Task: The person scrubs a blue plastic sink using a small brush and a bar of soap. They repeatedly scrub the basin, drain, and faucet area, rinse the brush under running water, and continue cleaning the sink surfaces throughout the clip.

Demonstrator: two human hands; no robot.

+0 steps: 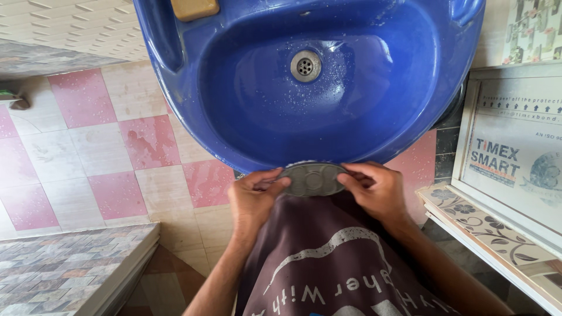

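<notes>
Soft even daylight, no hard shadows; faint sheen on blue sink [246, 111]; sharp focus, wide-angle edge bending.

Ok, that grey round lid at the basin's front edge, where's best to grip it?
By its rim, from the two opposite sides. The grey lid is a flat, thin disc held near level, so left hand and right hand pinch its left and right edges just below the blue basin.

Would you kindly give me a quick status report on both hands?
Left hand and right hand both gripping grey round disc. Disc at blue sink's front rim. Nothing in between.
</notes>
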